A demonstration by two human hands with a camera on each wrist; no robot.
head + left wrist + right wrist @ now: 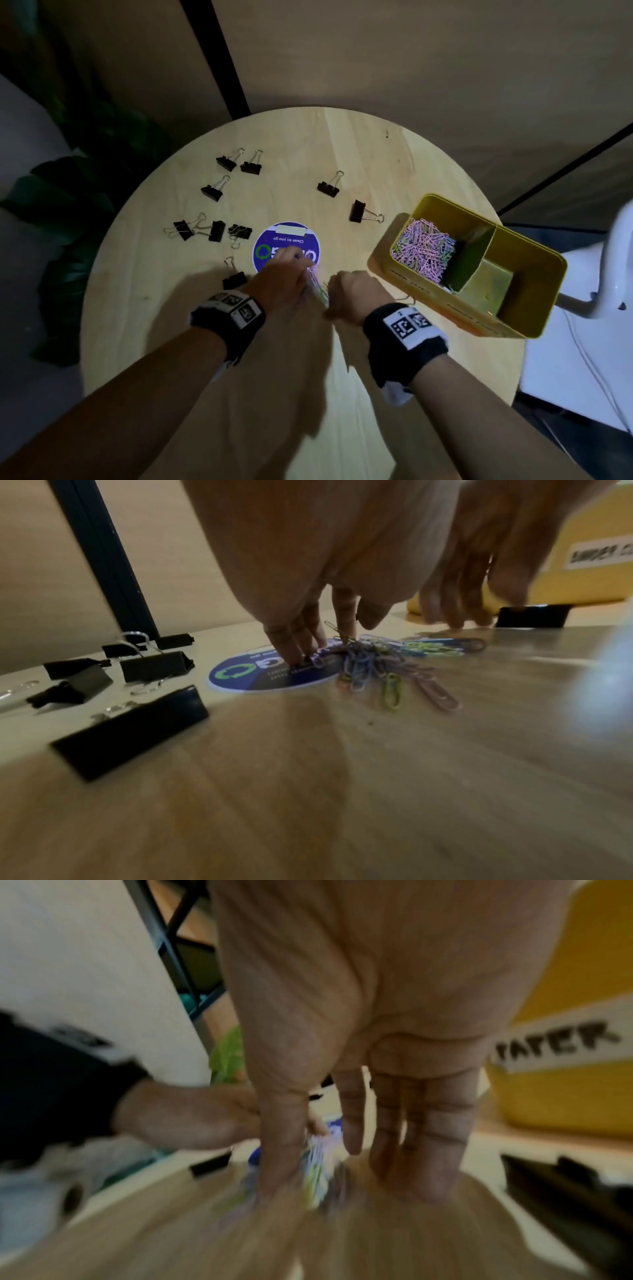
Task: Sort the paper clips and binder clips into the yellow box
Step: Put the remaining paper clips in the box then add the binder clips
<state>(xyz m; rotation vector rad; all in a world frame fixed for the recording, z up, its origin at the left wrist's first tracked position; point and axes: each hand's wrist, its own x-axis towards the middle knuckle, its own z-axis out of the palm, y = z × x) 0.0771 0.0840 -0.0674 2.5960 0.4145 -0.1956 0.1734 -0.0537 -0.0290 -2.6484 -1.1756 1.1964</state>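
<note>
Coloured paper clips (380, 666) lie in a small heap on the wooden table (274, 394), at the near right edge of a round blue sticker (286, 247). We see our left hand (279, 286) and right hand (354, 291) meeting over this heap, one on each side. The left wrist view shows the left fingers (291, 642) pointing straight down, tips on the sticker and against the heap, raking rather than gripping. The right fingers (424, 1137) also point down, straight and close together, tips on the table beside the heap; the right wrist view is blurred, and we cannot tell whether any clip is pinched.

To the right stands the yellow box (534, 274), with a divider splitting it. Its left compartment holds a pile of mostly pink paper clips (423, 248); the right compartment shows only its floor. Paper labels sit on the near wall of the box, too blurred to read in full.

Black binder clips (212, 192) lie scattered on the far left half of the table, with two more (358, 210) far of the box and one (234, 279) just beside the left hand. Both wrists carry black bands (404, 337) with printed markers.
</note>
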